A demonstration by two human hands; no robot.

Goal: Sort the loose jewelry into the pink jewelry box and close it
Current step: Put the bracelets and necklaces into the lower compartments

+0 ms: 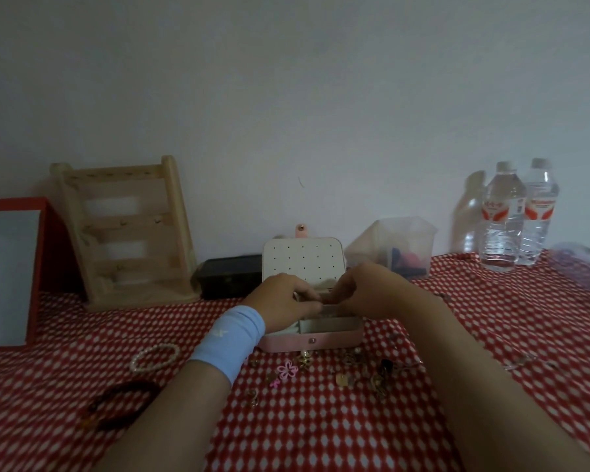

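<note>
Two water bottles (501, 219) (539, 212), one pink jewelry box (321, 340), one pearl bracelet (155, 348), one wooden rack (126, 221).

Head camera — forward, downward, close

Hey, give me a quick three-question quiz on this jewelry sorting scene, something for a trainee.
1. True or false: the pink jewelry box is shut.
2. Where does the pearl bracelet lie? A) on the cloth, left of the box B) on the cloth, right of the box C) inside the box
3. How many water bottles stand at the back right?
Key: 1 false, its lid stands up; 2 A; 3 two.
</note>
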